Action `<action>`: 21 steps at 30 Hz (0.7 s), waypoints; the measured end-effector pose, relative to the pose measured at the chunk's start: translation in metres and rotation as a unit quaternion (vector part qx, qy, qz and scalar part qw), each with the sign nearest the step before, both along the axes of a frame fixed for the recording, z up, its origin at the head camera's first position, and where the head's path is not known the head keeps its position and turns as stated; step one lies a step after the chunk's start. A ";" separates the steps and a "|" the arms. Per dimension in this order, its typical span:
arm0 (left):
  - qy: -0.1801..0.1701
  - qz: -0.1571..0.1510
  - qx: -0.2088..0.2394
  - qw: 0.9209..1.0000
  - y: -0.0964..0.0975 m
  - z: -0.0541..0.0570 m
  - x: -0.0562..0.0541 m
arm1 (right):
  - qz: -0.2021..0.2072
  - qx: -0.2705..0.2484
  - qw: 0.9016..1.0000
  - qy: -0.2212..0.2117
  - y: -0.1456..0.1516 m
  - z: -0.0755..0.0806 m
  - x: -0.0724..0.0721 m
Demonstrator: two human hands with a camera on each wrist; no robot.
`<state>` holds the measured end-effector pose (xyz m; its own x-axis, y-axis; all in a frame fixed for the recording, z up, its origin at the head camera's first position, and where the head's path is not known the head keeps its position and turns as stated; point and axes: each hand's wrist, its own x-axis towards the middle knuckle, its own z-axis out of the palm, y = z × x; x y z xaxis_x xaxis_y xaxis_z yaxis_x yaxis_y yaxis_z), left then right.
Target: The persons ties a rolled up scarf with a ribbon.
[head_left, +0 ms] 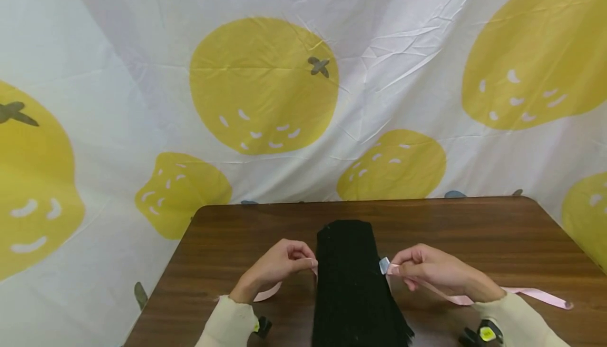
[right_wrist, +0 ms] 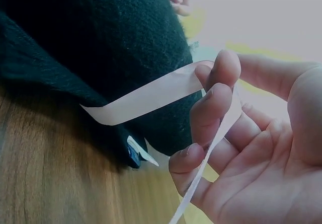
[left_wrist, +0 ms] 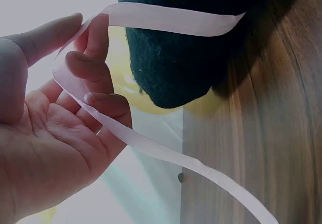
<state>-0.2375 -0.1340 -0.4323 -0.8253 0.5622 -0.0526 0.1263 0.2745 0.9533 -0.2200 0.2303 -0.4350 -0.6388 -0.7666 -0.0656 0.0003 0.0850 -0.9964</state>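
Cream fabric is covering my forearms in long sleeves (head_left: 225,323), and a dark device (head_left: 488,332) with a yellow patch is sitting by my right wrist, its dark twin (head_left: 263,327) showing by my left. Beyond the cuffs, a pale pink ribbon (left_wrist: 171,20) is running through both of my grips: my left hand (head_left: 286,260) is pinching it between thumb and fingertips, and my right hand (head_left: 427,267) is clamping it the same way. Loose lengths are trailing down past my other fingers, the one on my right passing by my wrist and lying out on the wood. Between my hands, a folded black fuzzy cloth (head_left: 348,278) is lying lengthwise, pointing away from me, with the ribbon rising from low down along each of its sides; whether one piece is crossing beneath, I cannot tell. A small pale and blue label (head_left: 384,265) is sticking out from the cloth's right edge, just beside my right fingertips. Underneath everything, a brown wood-grain table (head_left: 256,220) is stretching back to its rounded far corners. Behind it, a creased white curtain (head_left: 142,62) is hanging, displaying large printed yellow fruits (head_left: 265,89).
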 end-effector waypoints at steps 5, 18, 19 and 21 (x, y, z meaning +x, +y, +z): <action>0.013 0.014 -0.006 1.000 0.004 0.001 0.000 | -0.004 -0.010 1.000 -0.016 -0.002 0.000 -0.001; 0.016 0.020 -0.004 1.000 0.013 0.006 -0.002 | -0.008 -0.032 0.999 -0.011 -0.006 0.005 -0.002; 0.018 0.018 -0.004 1.000 0.013 0.007 -0.001 | -0.008 -0.034 0.999 -0.010 -0.007 0.006 -0.002; 0.019 0.015 -0.002 1.000 0.015 0.007 -0.002 | -0.009 -0.038 0.999 -0.014 -0.008 0.007 -0.002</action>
<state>-0.2392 -0.1192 -0.4250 -0.8433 0.5369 -0.0235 0.1534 0.2824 0.9469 -0.2217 0.2227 -0.4285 -0.6512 -0.7585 -0.0260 0.0294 0.0090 -0.9995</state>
